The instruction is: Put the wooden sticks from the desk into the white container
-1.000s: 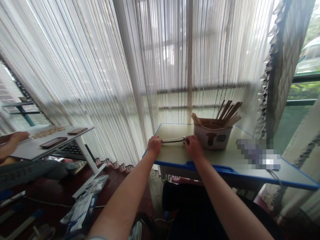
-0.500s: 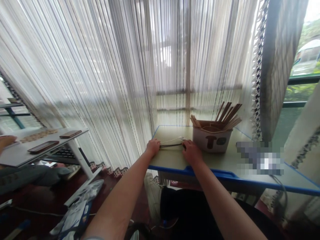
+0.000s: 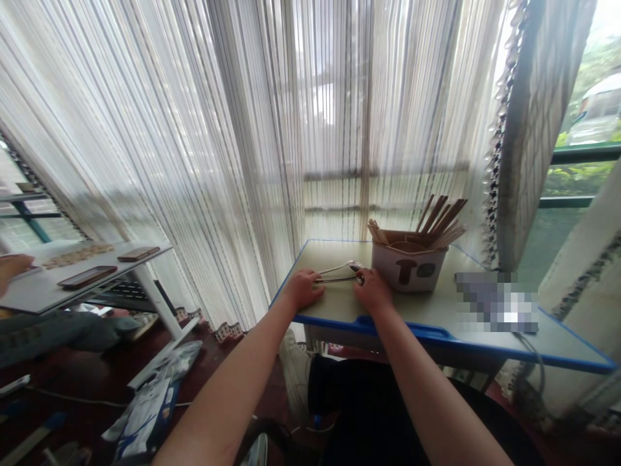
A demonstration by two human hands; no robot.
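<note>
Low over the small cream desk [image 3: 334, 304], a thin shiny stick-like utensil [image 3: 337, 279] stretches between my two hands. My left hand [image 3: 305, 289] has its fingers curled around the left end. At the right end, my right hand [image 3: 373, 291] grips it, and a dark glossy tip shows by the thumb. Just behind lies a slim silver utensil [image 3: 334, 267], its wider end close to my right fingers; whether it is a spoon or a fork I cannot make out. Right beside my right hand stands a divided holder [image 3: 383, 265] with brown chopsticks [image 3: 439, 217] and paler sticks [image 3: 378, 233].
A blurred-out grey object [image 3: 495, 304] with a cable lies on the desk's right. Sheer curtains [image 3: 233, 129] hang behind. To the left, a white table [image 3: 33, 298] bears two phone-like objects and small pale pieces, with another person's hand [image 3: 17, 265] there. A plastic bag [image 3: 150, 401] is on the floor.
My left hand has shifted slightly right and nearer, its fingers now further over the stick-like utensil. My right hand stays about where it was. The view has moved slightly.
</note>
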